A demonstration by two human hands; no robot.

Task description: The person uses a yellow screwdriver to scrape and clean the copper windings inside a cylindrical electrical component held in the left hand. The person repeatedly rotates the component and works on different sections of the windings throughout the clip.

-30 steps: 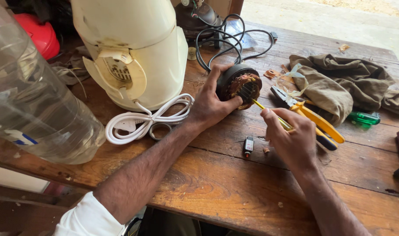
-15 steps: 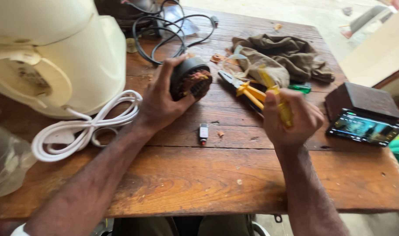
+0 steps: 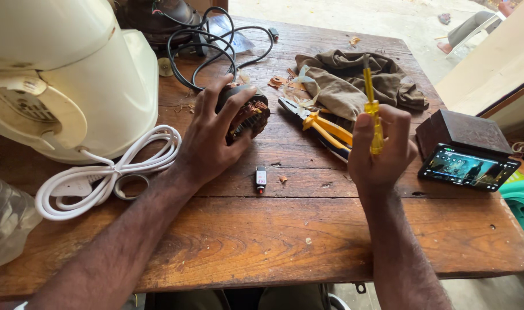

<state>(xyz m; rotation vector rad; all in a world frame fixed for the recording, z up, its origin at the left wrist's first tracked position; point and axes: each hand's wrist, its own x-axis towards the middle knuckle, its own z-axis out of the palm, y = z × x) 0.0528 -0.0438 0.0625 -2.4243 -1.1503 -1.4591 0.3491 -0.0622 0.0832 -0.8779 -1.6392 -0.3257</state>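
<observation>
My left hand point(image 3: 211, 135) grips a round black motor part with copper windings point(image 3: 247, 113), resting on the wooden table point(image 3: 262, 229). My right hand point(image 3: 382, 149) is raised a little to the right and holds a yellow-handled screwdriver point(image 3: 372, 109) upright, its tip pointing away from me. Yellow-handled pliers point(image 3: 322, 126) lie on the table between the two hands. A small black-and-white fuse-like piece point(image 3: 261, 178) lies just in front of my left hand.
A cream appliance body point(image 3: 72, 74) with a coiled white cord point(image 3: 107, 172) stands at the left. Black cables point(image 3: 216, 46) and a brown cloth point(image 3: 348, 80) lie at the back. A phone with a lit screen point(image 3: 467, 166) leans on a dark wooden box point(image 3: 463, 131) at the right edge.
My right hand has drawn the screwdriver away from the motor part and turned it upright. My view has shifted right, showing the phone and box. The left hand stays on the motor part.
</observation>
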